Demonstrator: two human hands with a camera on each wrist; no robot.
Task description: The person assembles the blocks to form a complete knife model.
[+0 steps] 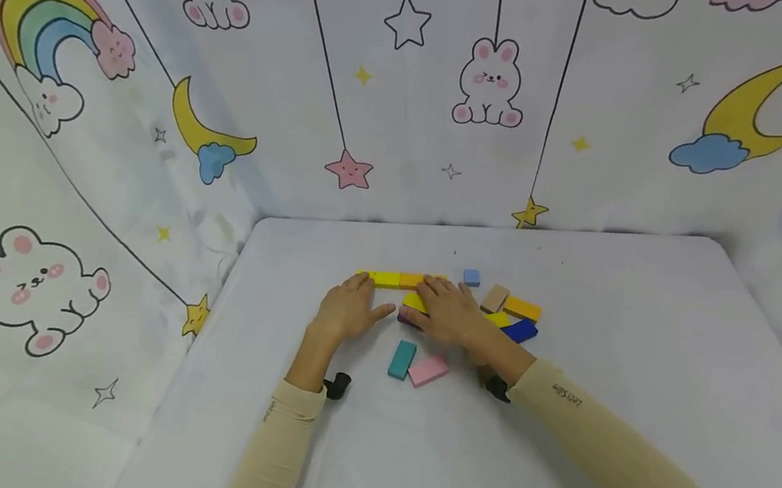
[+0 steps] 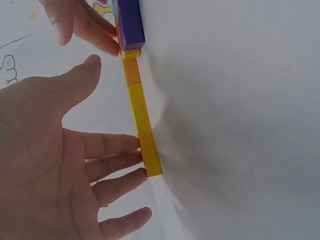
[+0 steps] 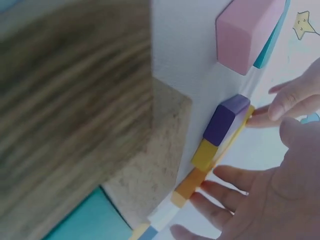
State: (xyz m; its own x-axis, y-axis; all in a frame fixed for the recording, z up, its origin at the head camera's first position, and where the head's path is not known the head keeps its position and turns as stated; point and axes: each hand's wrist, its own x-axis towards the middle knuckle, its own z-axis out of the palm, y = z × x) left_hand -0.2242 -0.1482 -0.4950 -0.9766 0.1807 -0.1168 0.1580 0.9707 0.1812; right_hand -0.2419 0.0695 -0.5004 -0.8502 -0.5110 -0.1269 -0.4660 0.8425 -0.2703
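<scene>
Two hands flank a line of blocks on a white bench, none gripped.

At the row's left end, the left hand (image 1: 346, 306), fingers extended and grasping nothing, touches the yellow block (image 1: 386, 280), which is nearer to it than to the right hand (image 1: 452, 314). That block's long axis runs across the person's front, toward the right hand, end to end with an orange block (image 1: 412, 281). The right hand, its fingers loosely straight and clenched on nothing, reaches over a purple block (image 2: 131, 25) to the row's orange stretch.
</scene>
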